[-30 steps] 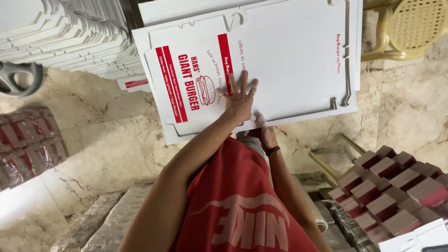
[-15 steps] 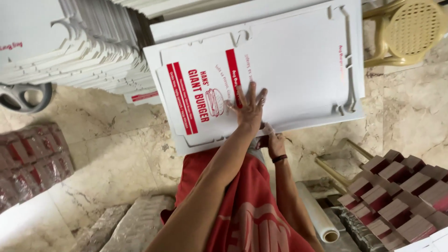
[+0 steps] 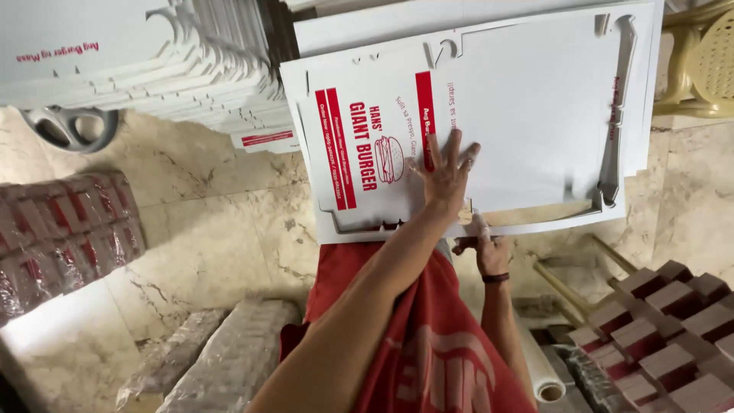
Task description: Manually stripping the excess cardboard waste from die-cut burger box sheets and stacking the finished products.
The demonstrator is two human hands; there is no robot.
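A flat white cardboard box blank (image 3: 527, 115) with red print and a burger drawing lies on top of a pile of like blanks, above my red-clothed lap (image 3: 428, 344). My left hand (image 3: 447, 172) lies flat on it with fingers spread, near the red print. My right hand (image 3: 483, 246), with a dark band at the wrist, grips the near edge of the blank from below; its fingers are partly hidden under the card.
A tall stack of white blanks (image 3: 176, 84) stands at the upper left. Wrapped red-and-white bundles (image 3: 65, 237) lie left on the marble floor (image 3: 214, 229). Folded red-and-white boxes (image 3: 665, 321) and a film roll (image 3: 539, 375) sit lower right, a yellow plastic chair (image 3: 707, 69) upper right.
The blanks sit a little lower and more to the right in view. My left hand stays flat on the top blank and my right hand stays at its near edge.
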